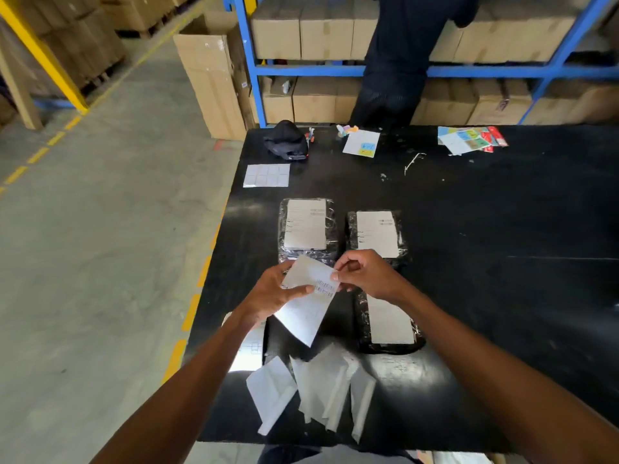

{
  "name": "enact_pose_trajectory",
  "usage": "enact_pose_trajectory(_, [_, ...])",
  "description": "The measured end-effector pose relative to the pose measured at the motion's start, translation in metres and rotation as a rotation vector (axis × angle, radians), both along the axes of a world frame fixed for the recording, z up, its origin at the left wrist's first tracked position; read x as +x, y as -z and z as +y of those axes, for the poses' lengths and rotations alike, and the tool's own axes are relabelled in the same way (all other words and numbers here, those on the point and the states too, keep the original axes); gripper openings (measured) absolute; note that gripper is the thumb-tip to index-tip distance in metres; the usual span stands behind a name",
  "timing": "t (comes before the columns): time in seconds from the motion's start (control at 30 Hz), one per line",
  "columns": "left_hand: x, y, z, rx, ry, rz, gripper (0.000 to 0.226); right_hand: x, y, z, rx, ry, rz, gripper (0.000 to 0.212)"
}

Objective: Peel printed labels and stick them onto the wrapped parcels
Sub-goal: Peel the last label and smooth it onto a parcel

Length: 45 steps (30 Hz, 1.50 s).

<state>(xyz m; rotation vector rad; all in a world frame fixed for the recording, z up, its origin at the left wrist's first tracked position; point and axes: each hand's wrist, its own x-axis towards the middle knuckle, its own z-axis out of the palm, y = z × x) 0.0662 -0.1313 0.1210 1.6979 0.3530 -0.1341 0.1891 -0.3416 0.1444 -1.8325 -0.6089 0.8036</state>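
Both hands hold one white printed label (310, 298) with a barcode above the black table (502, 262). My left hand (273, 293) grips its left side, thumb on top. My right hand (365, 274) pinches its upper right corner by the barcode. Three black wrapped parcels lie on the table, each with a white label on top: one at the back left (306, 229), one at the back right (378, 234), one near my right wrist (390, 324). Several peeled backing papers (318, 386) lie scattered at the table's near edge.
A blank label sheet (267, 175), a black cap (286, 140) and coloured sticker sheets (469, 139) lie at the table's far side. A person in dark clothes (402, 55) stands at the blue rack of cartons behind. Grey floor with yellow markings lies left of the table.
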Motion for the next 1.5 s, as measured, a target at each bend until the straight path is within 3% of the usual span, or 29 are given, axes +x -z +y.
enact_pose_trajectory(0.2, [0.027, -0.018, -0.038, 0.034, -0.027, -0.065, 0.052, 0.032, -0.027, -0.053, -0.030, -0.057, 0.093, 0.016])
enact_pose_trajectory(0.6, [0.051, -0.035, -0.086, 0.025, -0.033, -0.081, 0.049, 0.060, -0.041, -0.098, -0.069, -0.072, 0.052, 0.013])
enact_pose_trajectory(1.5, [0.066, -0.040, -0.101, -0.006, -0.021, -0.073, 0.045, 0.078, -0.038, -0.109, -0.078, -0.134, 0.040, 0.021])
